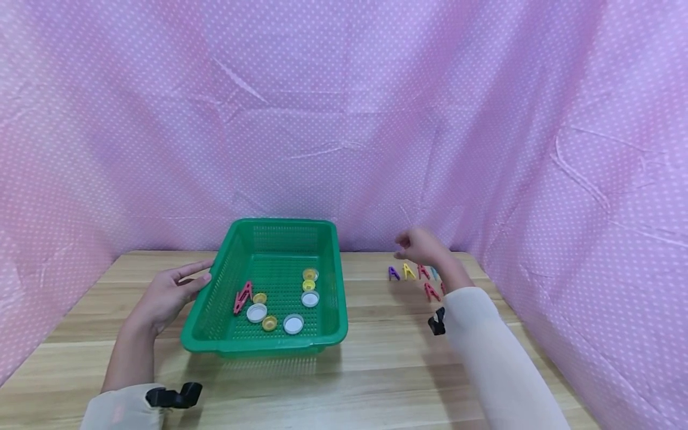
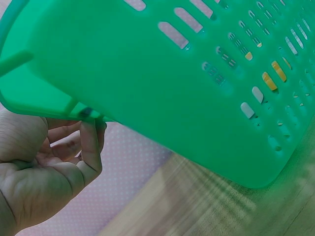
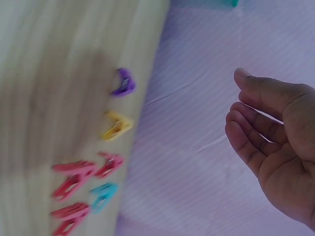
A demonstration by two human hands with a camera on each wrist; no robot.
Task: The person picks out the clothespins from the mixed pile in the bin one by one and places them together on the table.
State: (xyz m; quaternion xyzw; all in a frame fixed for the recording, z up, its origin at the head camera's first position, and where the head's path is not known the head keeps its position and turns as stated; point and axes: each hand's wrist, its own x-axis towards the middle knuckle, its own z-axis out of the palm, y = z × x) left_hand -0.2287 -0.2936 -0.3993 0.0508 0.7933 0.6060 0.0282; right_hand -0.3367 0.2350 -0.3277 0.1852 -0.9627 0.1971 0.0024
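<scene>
Looks about partway through to me, going by where stuff is lying. The green basket (image 1: 266, 346) is on the tabletop (image 1: 376, 370), a bit left of the middle, and there's pink clip stuff (image 1: 243, 297) in it near the left wall. Could be one clip or two overlapping, honestly can't tell. In there with it are seven round caps (image 1: 257, 313), a mix of white, gold and yellow, so I'd count all of those as done.

What's left, I reckon, is the bunch over on the right, well apart from the basket: a purple clip (image 3: 125, 85), a yellow clip (image 3: 120, 129), a teal clip (image 3: 109, 188) and three pink clips (image 3: 81, 167). So six outside by my count, clearest in the right wrist view since the arm covers a couple of them from above.

The left hand (image 1: 166, 292) has the basket by its left rim, thumb on one side and fingers bent up against the edge. The right hand (image 1: 424, 246) is up over the clips near the pink cloth (image 1: 344, 119), fingers loosely bent with a clear gap to the thumb, nothing in them. It isn't touching any clip that I can see, so none of those six is picked up yet
</scene>
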